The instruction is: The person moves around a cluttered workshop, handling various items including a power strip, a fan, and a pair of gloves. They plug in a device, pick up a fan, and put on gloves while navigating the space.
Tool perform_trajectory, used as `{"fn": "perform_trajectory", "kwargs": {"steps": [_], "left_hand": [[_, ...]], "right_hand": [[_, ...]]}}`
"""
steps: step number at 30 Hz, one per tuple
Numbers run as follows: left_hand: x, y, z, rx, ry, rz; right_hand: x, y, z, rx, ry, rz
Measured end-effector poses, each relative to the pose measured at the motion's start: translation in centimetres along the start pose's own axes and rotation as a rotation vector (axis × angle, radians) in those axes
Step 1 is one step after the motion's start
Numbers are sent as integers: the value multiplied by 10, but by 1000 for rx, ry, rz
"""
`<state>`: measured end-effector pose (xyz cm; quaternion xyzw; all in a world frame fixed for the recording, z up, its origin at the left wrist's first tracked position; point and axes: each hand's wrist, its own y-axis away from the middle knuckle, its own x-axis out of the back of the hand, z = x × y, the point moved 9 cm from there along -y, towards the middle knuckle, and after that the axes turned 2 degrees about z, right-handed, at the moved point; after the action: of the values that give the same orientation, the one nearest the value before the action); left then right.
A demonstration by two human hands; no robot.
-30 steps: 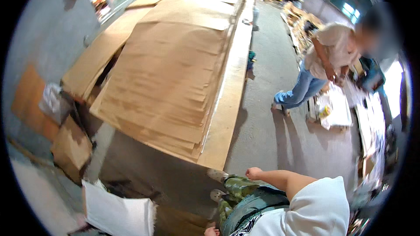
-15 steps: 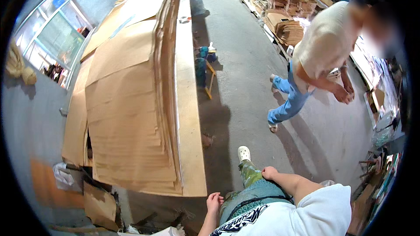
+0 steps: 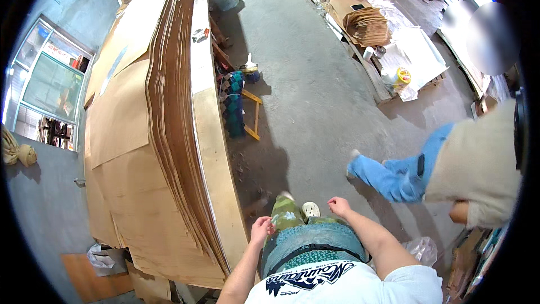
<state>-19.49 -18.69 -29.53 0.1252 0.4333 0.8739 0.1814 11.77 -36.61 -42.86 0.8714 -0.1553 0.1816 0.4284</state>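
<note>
My left hand (image 3: 262, 229) hangs in front of my left hip, near the corner of a long table (image 3: 218, 174) stacked with brown cardboard sheets (image 3: 126, 191). Its fingers are loosely bent and a little apart, with nothing seen in them. In front of my right thigh is my right hand (image 3: 338, 206), its fingers curled in and no object showing. Neither hand touches the cardboard. Below them are my green patterned trousers (image 3: 286, 214) and a white clog (image 3: 310, 209).
Walking at right is another person in blue jeans (image 3: 399, 163). A yellow-framed stool (image 3: 253, 114) and a brush (image 3: 250, 70) stand beside the table. A pallet (image 3: 388, 98) with stacked cardboard (image 3: 365, 26) and a yellow tub (image 3: 401, 79) lies across the grey floor (image 3: 309, 79).
My view has turned to the right, and both hands have swung with my walking; the right one is now off my thigh. The other person has come nearer at the right.
</note>
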Motion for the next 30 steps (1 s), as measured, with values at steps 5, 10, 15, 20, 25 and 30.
{"fn": "perform_trajectory", "kwargs": {"steps": [5,10,15,20,25,30], "left_hand": [[-31,-103,104,14,-33,-91],[-57,-227,226,-54,-19,-149],[-83,-299,370,-66,-163,-171],[-104,-381,473,8,-128,-93],[-118,-481,561,-27,-60,46],[-103,-575,664,-118,74,349]], "right_hand": [[20,-62,-62,6,41,-84],[73,-159,-151,-68,160,-134],[148,-265,-252,-89,-236,-23],[212,-371,-336,-78,-525,-8],[250,-465,-377,-37,-296,-211],[365,-564,-446,40,-82,-227]]}}
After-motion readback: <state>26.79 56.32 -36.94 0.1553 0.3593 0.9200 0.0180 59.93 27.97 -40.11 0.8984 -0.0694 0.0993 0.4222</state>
